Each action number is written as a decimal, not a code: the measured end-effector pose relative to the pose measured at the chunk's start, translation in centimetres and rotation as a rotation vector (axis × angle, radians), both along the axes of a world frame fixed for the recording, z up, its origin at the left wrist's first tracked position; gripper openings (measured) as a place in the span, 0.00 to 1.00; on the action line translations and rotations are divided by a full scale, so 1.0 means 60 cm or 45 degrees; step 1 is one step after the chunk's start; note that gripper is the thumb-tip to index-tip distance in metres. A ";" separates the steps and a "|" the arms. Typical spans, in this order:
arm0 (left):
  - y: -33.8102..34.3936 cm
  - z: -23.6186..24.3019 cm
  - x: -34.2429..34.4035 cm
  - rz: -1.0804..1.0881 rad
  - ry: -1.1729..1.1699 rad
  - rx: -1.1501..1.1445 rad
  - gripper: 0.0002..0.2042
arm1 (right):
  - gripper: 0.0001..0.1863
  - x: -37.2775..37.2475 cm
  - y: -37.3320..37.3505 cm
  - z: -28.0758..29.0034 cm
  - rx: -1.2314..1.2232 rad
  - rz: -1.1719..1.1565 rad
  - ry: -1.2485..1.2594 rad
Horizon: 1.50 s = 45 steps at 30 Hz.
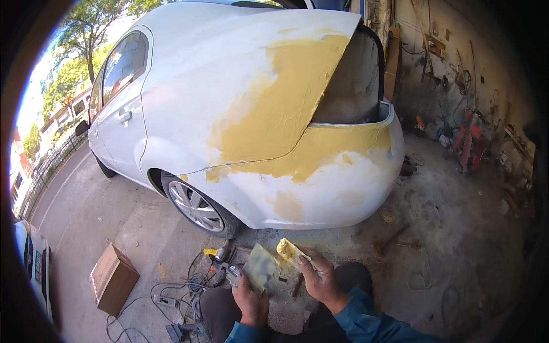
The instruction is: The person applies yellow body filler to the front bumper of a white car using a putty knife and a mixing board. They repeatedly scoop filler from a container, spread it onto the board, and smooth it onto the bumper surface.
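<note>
My left hand (250, 300) grips a pale, smeared mixing board (259, 268) near the bottom centre of the head view. Just to its right, my right hand (323, 288) is closed on a flat spreader (291, 252) carrying a lump of soft yellow putty (284, 247), held at the board's upper right. In front of both hands stands the rear side of a white car (171, 114), with broad patches of yellow filler (263, 131) over the rear panel and bumper and an open, bare cavity (349, 86) where a rear lamp would sit.
A cardboard box (111, 280), coiled cables (197, 286) and power tools (180, 331) lie on the concrete floor at lower left. Another car's front (31, 263) shows at the left edge. Red equipment (470, 140) and assorted clutter stand by the wall at right. Trees and a railing are outside.
</note>
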State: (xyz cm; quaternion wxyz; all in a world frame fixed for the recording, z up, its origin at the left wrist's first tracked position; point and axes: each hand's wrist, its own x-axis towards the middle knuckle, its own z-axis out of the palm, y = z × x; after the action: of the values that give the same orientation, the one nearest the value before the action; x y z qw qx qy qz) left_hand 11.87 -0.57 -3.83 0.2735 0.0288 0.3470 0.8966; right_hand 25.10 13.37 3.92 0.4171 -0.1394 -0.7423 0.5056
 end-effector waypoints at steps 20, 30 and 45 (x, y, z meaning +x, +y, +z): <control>-0.007 0.053 0.010 -0.084 -0.147 0.184 0.19 | 0.18 0.027 0.004 -0.005 -0.494 -0.261 0.212; -0.006 0.063 0.039 -0.146 -0.156 0.185 0.19 | 0.19 0.020 -0.065 -0.001 0.096 -0.055 0.016; -0.006 0.022 0.019 -0.180 -0.429 0.185 0.25 | 0.27 -0.015 0.016 -0.018 -1.181 0.141 0.593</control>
State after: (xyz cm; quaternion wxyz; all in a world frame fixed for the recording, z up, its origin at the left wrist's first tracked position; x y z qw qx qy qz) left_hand 12.99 -0.91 -2.49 0.3872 -0.0778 0.2277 0.8901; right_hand 24.18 14.32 2.83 0.4380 -0.1539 -0.3340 0.8203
